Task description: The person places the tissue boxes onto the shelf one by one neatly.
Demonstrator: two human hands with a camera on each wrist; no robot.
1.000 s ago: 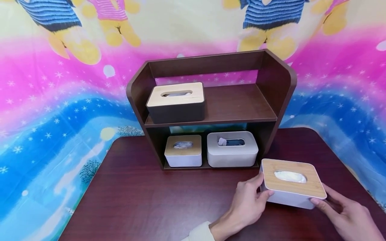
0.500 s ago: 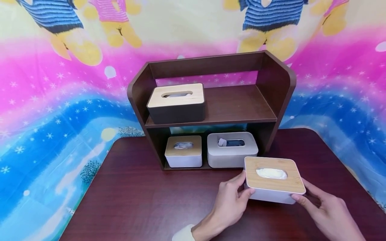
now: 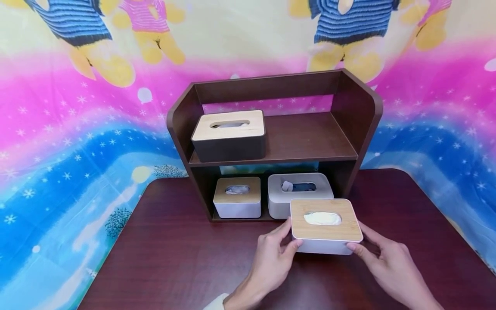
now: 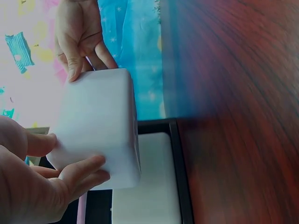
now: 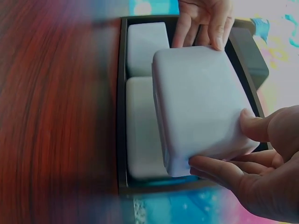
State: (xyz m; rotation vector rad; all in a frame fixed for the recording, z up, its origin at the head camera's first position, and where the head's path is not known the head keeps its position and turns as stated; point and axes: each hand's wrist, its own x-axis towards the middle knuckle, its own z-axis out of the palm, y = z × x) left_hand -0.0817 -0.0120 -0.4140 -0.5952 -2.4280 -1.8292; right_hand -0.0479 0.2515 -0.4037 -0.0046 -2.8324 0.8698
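Note:
Both hands hold a white tissue box [image 3: 325, 246] with a light bamboo lid, white tissue showing in its oval slot. My left hand [image 3: 271, 258] grips its left end, thumb at the front and fingers at the side. On the right end, my right hand [image 3: 391, 262] grips it the same way. The wrist views show the box's white side [image 4: 100, 121] raised off the table, with the fingers curled on its ends. In the head view it overlaps the front of a grey tissue box [image 3: 279, 206] on the lower shelf.
A dark brown two-tier shelf [image 3: 310, 160] stands on the reddish-brown table [image 3: 174, 258]. Its upper tier carries a black tissue box [image 3: 230, 148] with a pale wooden lid, at the left. A smaller white tissue box [image 3: 238, 210] sits lower left. A printed cloth [image 3: 69, 129] hangs behind.
Both hands have carried the bamboo-lidded tissue box leftward, from right of the shelf to in front of the grey box. The boxes on the shelf have stayed put.

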